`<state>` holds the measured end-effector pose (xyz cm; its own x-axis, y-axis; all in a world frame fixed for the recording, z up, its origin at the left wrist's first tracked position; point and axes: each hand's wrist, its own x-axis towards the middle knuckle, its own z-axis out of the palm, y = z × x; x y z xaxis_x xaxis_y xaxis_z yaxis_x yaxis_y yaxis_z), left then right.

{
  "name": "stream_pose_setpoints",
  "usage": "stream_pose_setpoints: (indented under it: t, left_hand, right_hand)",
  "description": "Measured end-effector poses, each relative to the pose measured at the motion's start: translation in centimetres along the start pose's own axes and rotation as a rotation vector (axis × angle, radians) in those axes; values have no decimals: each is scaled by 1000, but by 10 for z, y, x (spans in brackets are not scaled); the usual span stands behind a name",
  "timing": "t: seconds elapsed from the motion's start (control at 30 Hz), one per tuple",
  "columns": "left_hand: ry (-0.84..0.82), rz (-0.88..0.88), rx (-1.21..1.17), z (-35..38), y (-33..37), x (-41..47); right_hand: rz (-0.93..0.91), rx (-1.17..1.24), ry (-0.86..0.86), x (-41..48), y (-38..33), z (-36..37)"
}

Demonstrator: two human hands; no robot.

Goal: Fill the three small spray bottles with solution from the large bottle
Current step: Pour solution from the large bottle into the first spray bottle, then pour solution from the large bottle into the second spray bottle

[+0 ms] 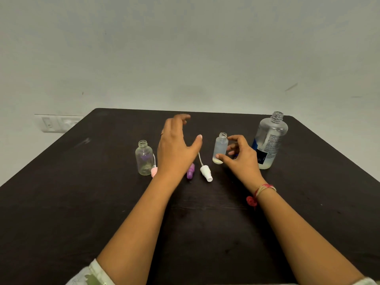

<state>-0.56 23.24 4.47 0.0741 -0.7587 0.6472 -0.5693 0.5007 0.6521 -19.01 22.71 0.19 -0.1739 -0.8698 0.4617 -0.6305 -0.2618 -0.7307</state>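
The small clear round plastic bottle (144, 157) stands uncapped on the dark bench (61, 202), and a pink spray cap (154, 171) lies just beside its foot. The left hand (176, 149) hovers above the bench with fingers (183, 117) spread, holding nothing. Near it lie a purple spray cap (190, 171) and a white spray cap with its tube (206, 173). A third small bottle I cannot see.

The small frosted bottle (221, 148) stands upright, neck open, and the right hand (240, 157) pinches it lightly: the thumb lies on the lower body and the curled fingers (229, 138) at the shoulder. The large clear bottle with a label (269, 140) stands uncapped just behind this hand.

I judge that the filling step is in hand. The next move calls for a steady frosted bottle and a careful pour into its narrow neck.
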Motion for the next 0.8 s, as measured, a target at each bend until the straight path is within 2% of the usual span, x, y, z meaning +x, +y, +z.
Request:
stream_pose_setpoints:
  t: [0.27,0.5,0.63,0.8]
  left_hand:
    - [-148,-122,70,3,-10,3]
    - [-167,-213,50,3,-13,0]
    - [-184,-261,42,5,-13,-2]
    - [-137,-319,5,10,-14,-4]
  right_hand:
    - [-10,-60,24,3,1,4]
    - [-73,-98,71,0,-2,3]
    - [-202,-84,223,-4,-12,-6]
    - [-305,-177,537,-4,-22,-29]
